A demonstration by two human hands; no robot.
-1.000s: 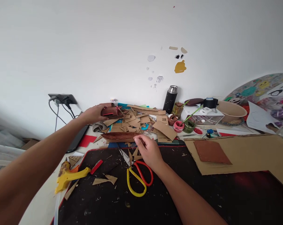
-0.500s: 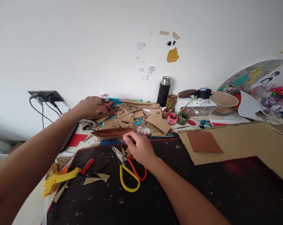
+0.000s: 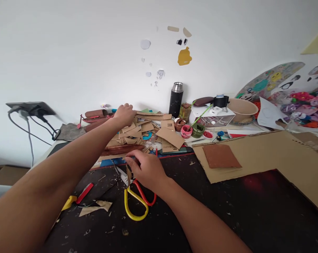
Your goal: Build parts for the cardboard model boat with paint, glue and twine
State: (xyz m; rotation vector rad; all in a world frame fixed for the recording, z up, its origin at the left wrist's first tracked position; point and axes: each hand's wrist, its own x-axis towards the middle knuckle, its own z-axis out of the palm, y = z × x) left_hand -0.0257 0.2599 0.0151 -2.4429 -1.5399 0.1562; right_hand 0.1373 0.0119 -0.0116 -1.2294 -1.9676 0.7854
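Observation:
My left hand [image 3: 125, 114] reaches over the back of a pile of cardboard scraps [image 3: 134, 131]. Its fingers curl down out of sight, so any grip is hidden. Left of it sits a red-brown painted cardboard model [image 3: 93, 119], partly behind my forearm. Thumb and fingertips of my right hand [image 3: 148, 168] are pinched together; what they hold, if anything, is too small to make out. Just beyond those fingertips lies a long brown-painted cardboard piece [image 3: 122, 150]. Below the hand, scissors [image 3: 136, 200] with one yellow and one red handle rest on the black mat [image 3: 174, 225].
A black flask [image 3: 176, 100] and open paint jars [image 3: 186, 131] stand behind the mat. At right, a large cardboard sheet [image 3: 253, 151] carries a brown square [image 3: 221, 156]. A yellow-handled tool [image 3: 69, 203] is partly covered by my left forearm. A grey cloth [image 3: 71, 131] lies at left.
My left hand has moved right, from the red-brown model to the back of the scrap pile. The model now stands apart from it. My right hand stays pinched near the scissors. The view has shifted right.

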